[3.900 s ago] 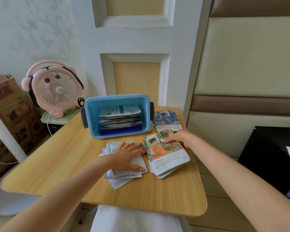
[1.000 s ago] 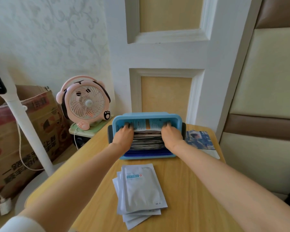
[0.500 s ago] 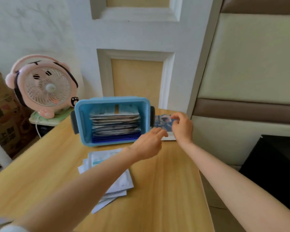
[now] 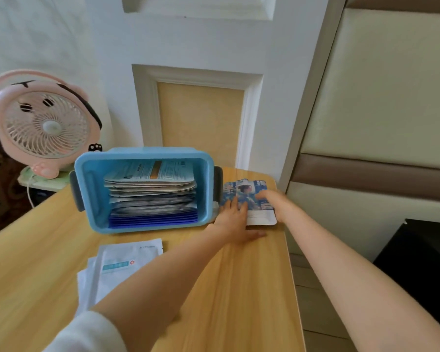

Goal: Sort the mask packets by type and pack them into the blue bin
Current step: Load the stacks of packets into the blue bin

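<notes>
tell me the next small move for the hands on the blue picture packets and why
Probably gather the blue picture packets into one stack and lift them toward the blue bin. The left hand and right hand both rest on them, and they lie just beside the bin, outside it.

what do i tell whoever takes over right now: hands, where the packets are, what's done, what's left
Hands: left hand open, fingers flat on the blue-printed packets lying right of the blue bin, thumb on the table; right hand on the same packets' right edge, grip unclear.
Done: the bin holds grouped packets, dark blue nearest, grey next, pale ones farthest.
Left: the blue-printed packets, and the white packets lying on the table in front of the bin.
</notes>
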### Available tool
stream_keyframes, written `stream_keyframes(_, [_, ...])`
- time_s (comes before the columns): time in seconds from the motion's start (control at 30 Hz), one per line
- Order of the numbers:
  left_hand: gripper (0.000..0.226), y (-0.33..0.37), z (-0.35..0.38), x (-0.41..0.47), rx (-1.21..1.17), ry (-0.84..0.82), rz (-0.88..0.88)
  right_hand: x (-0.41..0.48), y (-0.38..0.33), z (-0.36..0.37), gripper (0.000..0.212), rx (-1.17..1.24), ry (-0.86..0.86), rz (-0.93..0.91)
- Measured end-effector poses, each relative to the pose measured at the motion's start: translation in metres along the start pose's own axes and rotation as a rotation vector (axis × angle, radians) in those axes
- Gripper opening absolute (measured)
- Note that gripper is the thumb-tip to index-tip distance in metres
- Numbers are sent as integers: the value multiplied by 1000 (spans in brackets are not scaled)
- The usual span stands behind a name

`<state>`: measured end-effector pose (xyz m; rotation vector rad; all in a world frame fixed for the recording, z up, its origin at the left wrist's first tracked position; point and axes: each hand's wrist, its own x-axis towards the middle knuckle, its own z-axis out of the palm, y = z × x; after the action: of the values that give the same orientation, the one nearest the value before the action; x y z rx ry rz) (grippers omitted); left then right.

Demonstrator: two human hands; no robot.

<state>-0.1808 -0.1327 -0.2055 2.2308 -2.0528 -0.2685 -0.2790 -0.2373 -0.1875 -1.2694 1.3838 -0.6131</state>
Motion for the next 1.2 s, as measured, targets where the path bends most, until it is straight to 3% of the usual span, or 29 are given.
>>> stream_keyframes(0.17, [102, 0, -1, -9, -64, 2, 23, -16, -3, -8, 16, 19, -169, 14])
stream_keyframes(0.33, [99, 5, -8, -53, -139, -38, 79, -42, 9, -17, 25, -33, -214, -20])
stream_keyframes(0.4, [87, 3, -14, -81, -295, -74, 137, -61, 10, -27, 25, -136, -216, -70])
stream_keyframes(0.47, [67, -4, -23, -105, -609, -107, 165, -82, 8, -39, 24, -219, -223, -88])
stream_keyframes(0.53, [50, -15, -27, -119, -751, 20, 140, -104, 1, -47, 24, -333, -238, -99])
stream_keyframes(0.6, [45, -27, -28, -123, -726, 267, 32, -129, -9, -46, 29, -499, -270, -142])
stream_keyframes(0.67, [69, -35, -33, -124, -802, 389, -112, -153, -18, -38, 34, -643, -323, -251])
stream_keyframes(0.73, [83, -42, -41, -128, -1013, 260, -171, -174, -27, -24, 39, -791, -351, -434])
stream_keyframes(0.83, [41, -50, -44, -142, -1176, 88, -121, -191, -36, -3, 38, -973, -306, -715])
stream_keyframes(0.93, [26, -58, -38, -154, -1263, 207, -195, -185, -33, 2, 33, -1061, -304, -783])
stream_keyframes(1.0, [27, -65, -35, -160, -1342, 233, -259, -169, -21, -9, 33, -854, -359, -654])
stream_keyframes(1.13, [30, -70, -25, -163, -1456, 253, -289, -149, 31, -20, 44, -5, -406, -370])
stream_keyframes(1.2, [26, -65, -24, -161, -1484, 300, -287, -149, 51, -8, 52, 259, -439, -308])
